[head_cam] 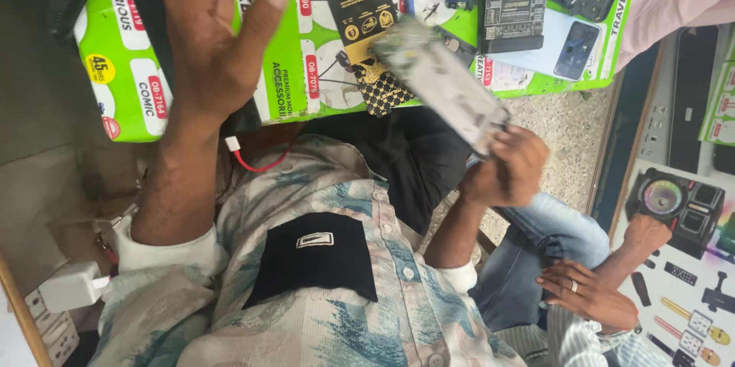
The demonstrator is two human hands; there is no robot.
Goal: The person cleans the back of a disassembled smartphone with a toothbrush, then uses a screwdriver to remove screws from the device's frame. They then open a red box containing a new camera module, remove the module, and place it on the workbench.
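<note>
1. Phone frame (444,84): a flat, slim, oblong slab, silvery-grey with pale mottled patches, blurred. It is held in the air, tilted, its long axis running from 11 o'clock to 5 o'clock. Its lower end, at 5 o'clock, is pinched in the fingers of the right hand (509,168); its upper end points up and is free.

2. Dark phone (153,22): a black, flat slab, mostly hidden behind the left hand (214,38), showing at the hand's 9 o'clock side and lying upon a green printed box.
</note>
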